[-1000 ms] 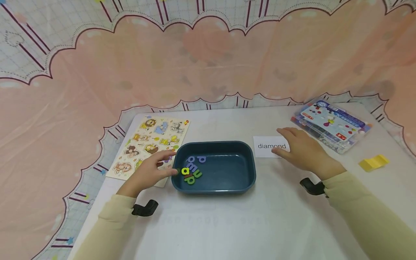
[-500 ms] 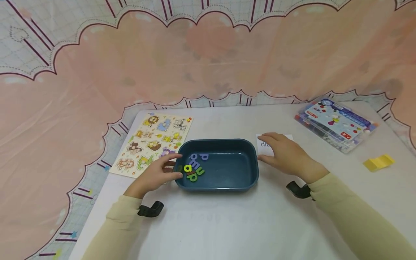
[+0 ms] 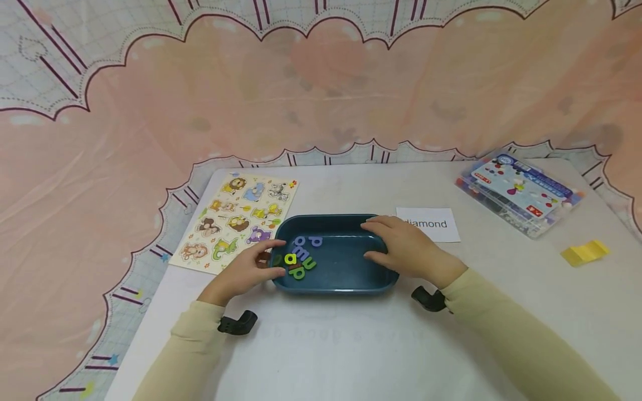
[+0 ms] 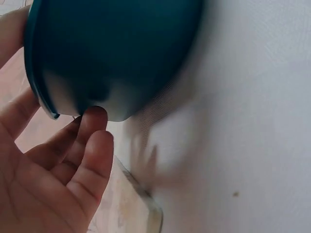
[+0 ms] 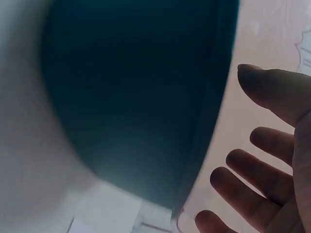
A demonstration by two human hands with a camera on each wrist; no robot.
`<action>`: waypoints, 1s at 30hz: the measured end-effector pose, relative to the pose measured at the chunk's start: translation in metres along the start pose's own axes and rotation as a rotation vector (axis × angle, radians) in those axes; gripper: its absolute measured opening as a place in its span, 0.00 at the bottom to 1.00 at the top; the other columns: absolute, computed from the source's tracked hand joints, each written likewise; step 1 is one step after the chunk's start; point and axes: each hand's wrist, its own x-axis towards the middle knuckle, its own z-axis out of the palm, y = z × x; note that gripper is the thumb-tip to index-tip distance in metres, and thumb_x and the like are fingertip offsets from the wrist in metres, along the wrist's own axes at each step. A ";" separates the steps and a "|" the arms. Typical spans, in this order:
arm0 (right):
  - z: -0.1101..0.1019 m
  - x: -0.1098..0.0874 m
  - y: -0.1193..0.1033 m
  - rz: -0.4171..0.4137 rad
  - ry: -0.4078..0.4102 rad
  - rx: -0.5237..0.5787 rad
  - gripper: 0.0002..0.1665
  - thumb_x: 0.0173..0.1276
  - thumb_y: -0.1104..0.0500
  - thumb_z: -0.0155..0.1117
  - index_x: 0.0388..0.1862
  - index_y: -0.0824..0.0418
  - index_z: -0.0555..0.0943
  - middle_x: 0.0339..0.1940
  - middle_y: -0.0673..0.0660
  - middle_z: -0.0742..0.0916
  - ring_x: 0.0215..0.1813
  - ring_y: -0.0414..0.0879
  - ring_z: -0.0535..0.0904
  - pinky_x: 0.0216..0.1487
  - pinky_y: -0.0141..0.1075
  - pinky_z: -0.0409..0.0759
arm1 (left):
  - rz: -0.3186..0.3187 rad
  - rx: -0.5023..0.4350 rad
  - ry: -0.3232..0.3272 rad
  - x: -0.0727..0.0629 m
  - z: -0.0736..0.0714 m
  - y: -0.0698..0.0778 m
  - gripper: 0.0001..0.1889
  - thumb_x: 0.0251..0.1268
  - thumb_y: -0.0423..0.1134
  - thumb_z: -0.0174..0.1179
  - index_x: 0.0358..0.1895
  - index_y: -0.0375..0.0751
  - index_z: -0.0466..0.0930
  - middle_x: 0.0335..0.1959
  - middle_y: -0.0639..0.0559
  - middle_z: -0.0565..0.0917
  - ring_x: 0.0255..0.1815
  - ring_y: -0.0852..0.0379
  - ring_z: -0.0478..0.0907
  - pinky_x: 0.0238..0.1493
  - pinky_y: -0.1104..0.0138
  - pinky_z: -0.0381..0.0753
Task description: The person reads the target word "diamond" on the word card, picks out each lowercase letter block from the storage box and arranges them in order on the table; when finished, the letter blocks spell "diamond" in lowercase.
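A dark blue rectangular tray (image 3: 346,264) stands mid-table with several colored plastic letters (image 3: 301,253) heaped at its left end. My left hand (image 3: 246,273) holds the tray's left end, thumb and forefinger over the rim. In the left wrist view, other fingertips (image 4: 93,116) touch the outer wall. Over the tray's right end hovers my right hand (image 3: 416,250), fingers spread and loosely bent. A gap shows between its fingers (image 5: 243,189) and the rim in the right wrist view. Partly behind that hand lies a white card (image 3: 433,225) printed "diamond".
An animal sticker sheet (image 3: 230,223) lies at the left, reaching under my left hand's side of the tray. At the back right is a clear plastic case (image 3: 519,189) with a printed label. A folded yellow piece (image 3: 584,253) sits near the right edge.
My right hand has moved left, from over the diamond card to the tray's right end, uncovering most of the card. My left hand stays at the tray's left end. The view has shifted slightly.
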 end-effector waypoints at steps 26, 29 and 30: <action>0.057 0.055 -0.045 -0.168 -0.257 0.131 0.26 0.70 0.53 0.69 0.65 0.58 0.79 0.63 0.55 0.83 0.64 0.50 0.77 0.66 0.45 0.72 | 0.011 -0.126 -0.034 0.001 0.006 -0.010 0.38 0.67 0.37 0.67 0.77 0.41 0.60 0.68 0.34 0.69 0.57 0.42 0.75 0.56 0.56 0.77; 0.063 0.058 -0.048 -0.168 -0.271 0.143 0.26 0.70 0.53 0.69 0.65 0.58 0.79 0.62 0.54 0.83 0.63 0.50 0.77 0.64 0.44 0.73 | 0.013 -0.141 -0.034 0.001 0.006 -0.010 0.38 0.67 0.37 0.66 0.77 0.41 0.59 0.70 0.34 0.67 0.59 0.41 0.74 0.57 0.56 0.76; 0.064 0.060 -0.049 -0.168 -0.275 0.144 0.27 0.70 0.53 0.69 0.66 0.58 0.79 0.62 0.54 0.83 0.63 0.50 0.77 0.65 0.45 0.73 | 0.011 -0.145 -0.034 0.001 0.007 -0.010 0.38 0.67 0.37 0.66 0.77 0.42 0.59 0.70 0.34 0.66 0.60 0.41 0.73 0.57 0.56 0.76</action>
